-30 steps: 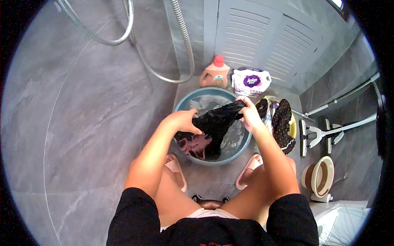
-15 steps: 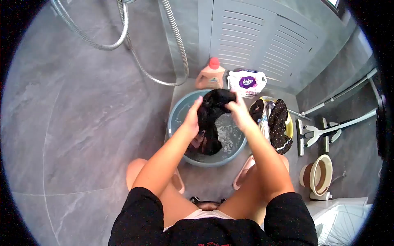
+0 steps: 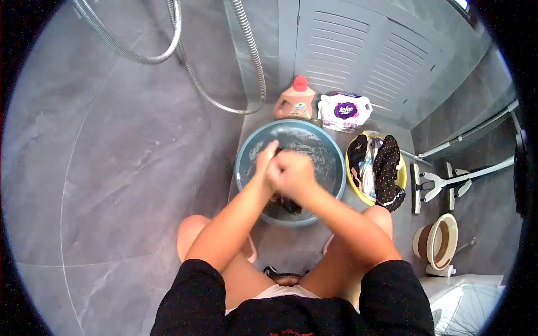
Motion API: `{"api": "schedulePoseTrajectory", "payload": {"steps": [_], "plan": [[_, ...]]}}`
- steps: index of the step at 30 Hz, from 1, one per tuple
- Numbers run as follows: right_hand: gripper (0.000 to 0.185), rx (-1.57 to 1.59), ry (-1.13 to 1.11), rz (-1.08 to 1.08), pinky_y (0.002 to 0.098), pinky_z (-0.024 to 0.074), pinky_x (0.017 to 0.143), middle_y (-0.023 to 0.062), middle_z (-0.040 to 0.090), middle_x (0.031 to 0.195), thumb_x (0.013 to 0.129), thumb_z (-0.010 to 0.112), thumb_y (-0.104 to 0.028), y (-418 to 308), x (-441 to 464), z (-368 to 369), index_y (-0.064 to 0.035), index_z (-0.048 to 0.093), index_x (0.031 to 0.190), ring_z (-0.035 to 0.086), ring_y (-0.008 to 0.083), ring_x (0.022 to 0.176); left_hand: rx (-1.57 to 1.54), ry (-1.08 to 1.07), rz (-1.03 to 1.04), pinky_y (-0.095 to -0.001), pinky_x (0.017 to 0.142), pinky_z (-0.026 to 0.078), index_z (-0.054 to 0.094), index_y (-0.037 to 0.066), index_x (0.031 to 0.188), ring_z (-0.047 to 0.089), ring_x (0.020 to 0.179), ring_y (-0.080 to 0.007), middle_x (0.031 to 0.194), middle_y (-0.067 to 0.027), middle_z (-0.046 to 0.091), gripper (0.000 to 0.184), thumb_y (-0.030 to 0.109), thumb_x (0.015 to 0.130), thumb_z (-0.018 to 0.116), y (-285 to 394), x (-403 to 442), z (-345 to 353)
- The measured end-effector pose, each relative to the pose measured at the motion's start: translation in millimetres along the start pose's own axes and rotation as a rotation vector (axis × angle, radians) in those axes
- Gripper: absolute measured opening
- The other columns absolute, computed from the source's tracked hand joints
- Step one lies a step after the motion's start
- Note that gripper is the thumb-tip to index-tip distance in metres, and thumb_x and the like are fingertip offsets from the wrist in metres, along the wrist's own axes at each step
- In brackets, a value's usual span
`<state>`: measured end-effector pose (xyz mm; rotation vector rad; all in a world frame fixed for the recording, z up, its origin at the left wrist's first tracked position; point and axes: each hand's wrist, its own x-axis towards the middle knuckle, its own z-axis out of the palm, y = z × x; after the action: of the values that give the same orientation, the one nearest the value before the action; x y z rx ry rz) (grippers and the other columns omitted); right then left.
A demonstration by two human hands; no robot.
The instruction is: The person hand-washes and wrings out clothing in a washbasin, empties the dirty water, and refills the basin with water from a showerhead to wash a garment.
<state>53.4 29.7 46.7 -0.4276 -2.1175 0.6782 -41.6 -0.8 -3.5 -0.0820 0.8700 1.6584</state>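
Soapy-looking water fills a round blue basin (image 3: pixel 242 190) on the floor in front of me. Over it my two hands are pressed together on a dark wet garment (image 3: pixel 290 206), most of which they cover. My left hand (image 3: pixel 265 165) is closed around it, fingers pointing up. Slightly blurred, my right hand (image 3: pixel 295 172) makes a fist on the cloth against the left. Part of the garment hangs below my hands into the basin; its exact kind cannot be made out.
Behind the basin stand a pink detergent bottle (image 3: pixel 295 102) with a red cap and a white wipes pack (image 3: pixel 344 112). To the right are a yellow basin of clothes (image 3: pixel 404 175), a squeegee mop (image 3: pixel 437 183) and a beige-brown bucket (image 3: pixel 443 242). A shower hose (image 3: pixel 255 61) hangs at upper left.
My hands came together; half a second ago they were apart, holding the black garment spread between them. The right hand moved left and down, and the cloth is now bunched up.
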Motion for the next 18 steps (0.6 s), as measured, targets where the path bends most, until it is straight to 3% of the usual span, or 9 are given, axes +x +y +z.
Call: {"api": "schedulePoseTrajectory", "payload": {"steps": [1, 3, 4, 5, 7, 9, 13, 15, 18], "plan": [[0.016, 0.018, -0.129, -0.156, 0.0392, 0.0471, 0.051, 0.0141, 0.056, 0.058, 0.065, 0.065, -0.014, -23, -9, -3, -0.0065, 0.056, 0.053, 0.057, 0.0311, 0.053, -0.211, -0.74, -0.237, -0.0349, 0.065, 0.046, 0.059, 0.008, 0.083, 0.058, 0.067, -0.0188, 0.077, -0.0071, 0.06, 0.03, 0.037, 0.087, 0.053, 8, 73, -86], [0.014, -0.001, -0.104, -0.132, 0.0388, 0.0473, 0.052, 0.014, 0.055, 0.056, 0.064, 0.065, -0.014, -10, -13, 4, -0.0068, 0.057, 0.055, 0.057, 0.031, 0.052, 0.226, 0.085, 0.018, -0.0336, 0.064, 0.046, 0.059, 0.01, 0.081, 0.057, 0.065, -0.0179, 0.076, -0.0059, 0.06, 0.03, 0.038, 0.087, 0.051, 3, 6, -7], [0.015, 0.003, 0.005, -0.029, 0.0391, 0.0467, 0.052, 0.0152, 0.055, 0.056, 0.066, 0.064, -0.014, 5, -9, 8, -0.0052, 0.058, 0.056, 0.057, 0.0324, 0.052, -0.202, -0.347, 0.001, -0.0322, 0.066, 0.046, 0.06, 0.01, 0.082, 0.057, 0.068, -0.0171, 0.077, -0.005, 0.06, 0.031, 0.038, 0.088, 0.049, -17, 14, -28], [0.015, 0.007, 0.119, 0.062, 0.0393, 0.046, 0.052, 0.0164, 0.054, 0.055, 0.067, 0.064, -0.015, 27, 6, 12, -0.0037, 0.059, 0.058, 0.057, 0.0338, 0.052, 0.082, 0.181, 0.118, -0.0318, 0.07, 0.045, 0.061, 0.009, 0.084, 0.057, 0.074, -0.0163, 0.08, -0.0043, 0.06, 0.031, 0.036, 0.09, 0.047, -10, -16, 17], [0.02, 0.057, 0.155, 0.549, 0.0405, 0.0441, 0.053, 0.0194, 0.055, 0.058, 0.072, 0.061, -0.017, 73, 24, 9, -0.0001, 0.06, 0.063, 0.055, 0.0357, 0.052, 0.268, 0.156, 0.076, -0.0326, 0.076, 0.044, 0.061, 0.005, 0.093, 0.057, 0.082, -0.0162, 0.086, -0.0049, 0.061, 0.032, 0.032, 0.091, 0.044, -14, -15, 25], [0.026, 0.075, 0.113, 0.688, 0.04, 0.0427, 0.054, 0.0227, 0.055, 0.061, 0.077, 0.06, -0.02, 100, 26, 3, 0.0032, 0.058, 0.065, 0.052, 0.0341, 0.051, 0.302, 0.119, 0.107, -0.0312, 0.081, 0.042, 0.06, -0.001, 0.1, 0.055, 0.086, -0.0152, 0.096, -0.0068, 0.061, 0.035, 0.028, 0.091, 0.043, -26, -6, 22], [0.025, 0.266, 0.348, 0.581, 0.0331, 0.043, 0.061, 0.0113, 0.054, 0.06, 0.082, 0.064, -0.02, 106, 42, -15, 0.0017, 0.059, 0.07, 0.052, 0.0154, 0.06, 0.458, 0.229, 0.241, -0.0347, 0.078, 0.046, 0.057, 0.003, 0.102, 0.058, 0.082, -0.0206, 0.096, -0.008, 0.062, 0.034, 0.031, 0.094, 0.041, -38, 6, 3], [0.02, 0.193, 0.39, 0.432, 0.0321, 0.0427, 0.062, 0.012, 0.054, 0.065, 0.084, 0.062, -0.016, 80, 50, -22, 0.0012, 0.06, 0.074, 0.053, 0.018, 0.063, 1.416, 0.828, 0.726, -0.0362, 0.078, 0.046, 0.055, -0.001, 0.105, 0.057, 0.086, -0.0249, 0.104, -0.0124, 0.059, 0.039, 0.034, 0.094, 0.04, -53, 22, -18], [0.014, 0.108, 0.31, 0.185, 0.0356, 0.043, 0.062, 0.0141, 0.055, 0.07, 0.084, 0.06, -0.012, 65, 41, -21, 0.0008, 0.061, 0.078, 0.055, 0.0298, 0.066, 0.295, 0.194, -0.327, -0.0551, 0.082, 0.045, 0.036, 0.004, 0.13, 0.053, 0.101, -0.035, 0.124, -0.0204, 0.046, 0.079, 0.067, 0.083, 0.038, -38, -15, 18]]}}
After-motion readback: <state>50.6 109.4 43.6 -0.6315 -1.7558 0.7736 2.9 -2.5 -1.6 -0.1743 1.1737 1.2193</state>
